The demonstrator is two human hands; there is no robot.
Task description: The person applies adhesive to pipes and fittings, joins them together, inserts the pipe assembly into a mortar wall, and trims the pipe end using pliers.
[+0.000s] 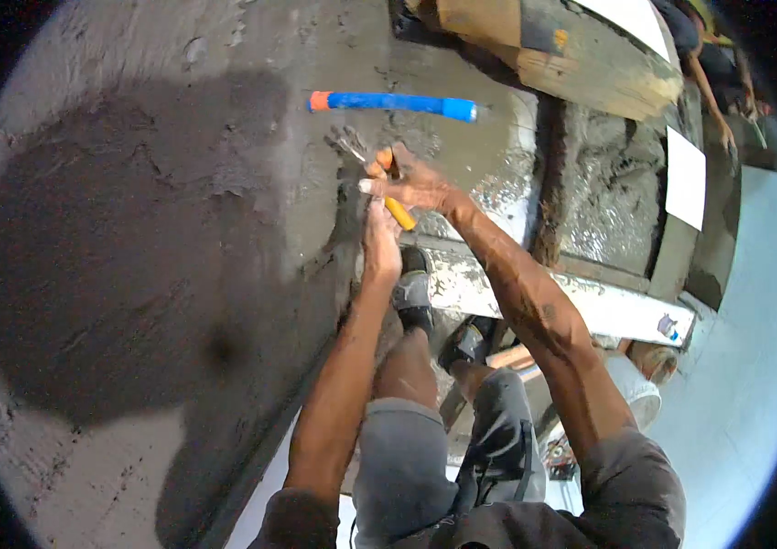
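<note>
My right hand (pixel 420 186) is closed around a small trowel, whose yellow-orange handle (pixel 400 214) sticks out below the fingers. The metal blade (pixel 350 146) points up and left, close to the wet grey cement (pixel 306 201). A white patch covers the thumb tip of this hand. Just below it, my left hand (pixel 382 242) reaches up against the handle and the right thumb; its fingertips are largely hidden. Beyond both hands, a blue tube (pixel 398 102) with an orange end lies across the cement.
A whitish, spattered beam (pixel 571 302) runs beside my feet. Wet mortar fills a framed trough (pixel 613 201) to the right, below a thick wooden block (pixel 590 73). A bucket (pixel 640 393) stands at lower right. Another person's arm (pixel 711 96) hangs at upper right.
</note>
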